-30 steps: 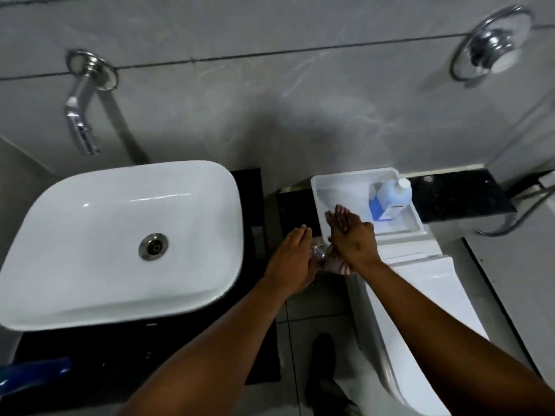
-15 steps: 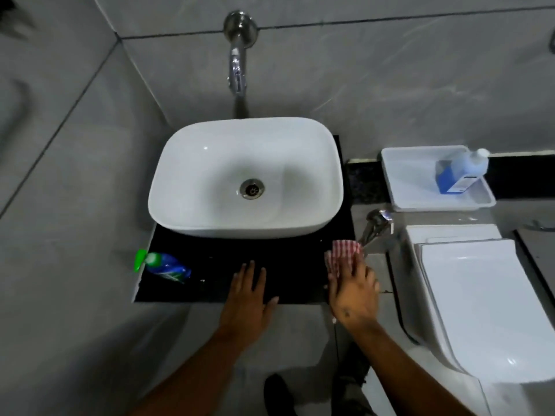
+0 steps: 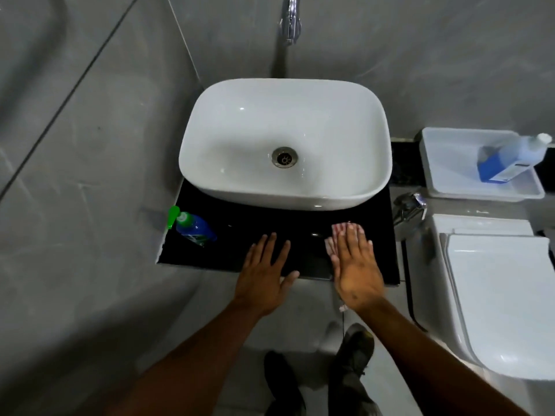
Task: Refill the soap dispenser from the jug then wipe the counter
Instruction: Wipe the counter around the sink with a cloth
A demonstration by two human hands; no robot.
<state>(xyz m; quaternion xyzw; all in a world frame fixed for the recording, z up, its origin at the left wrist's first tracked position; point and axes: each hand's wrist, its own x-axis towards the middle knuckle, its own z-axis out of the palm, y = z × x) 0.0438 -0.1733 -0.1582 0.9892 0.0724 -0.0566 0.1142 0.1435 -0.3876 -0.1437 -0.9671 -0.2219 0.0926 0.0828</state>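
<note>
A black counter (image 3: 237,232) carries a white basin (image 3: 285,142). At its left end stands a blue soap dispenser (image 3: 193,229) with a green pump. My right hand (image 3: 356,265) lies flat, fingers together, pressing a red-and-white checked cloth (image 3: 338,232) onto the counter's right front. My left hand (image 3: 265,271) rests flat on the counter's front edge with fingers spread, holding nothing. The blue jug (image 3: 507,162) with a white cap leans in a white tray (image 3: 444,166) at the right.
A chrome tap (image 3: 289,21) comes out of the grey tiled wall above the basin. A white toilet (image 3: 498,295) stands at the right, a chrome spray handle (image 3: 410,205) beside it. My shoes (image 3: 354,355) are on the floor below.
My view swung left from the tray to the basin. Both hands came from beside the tray to the counter's front, and the right hand with the cloth has slid left along it.
</note>
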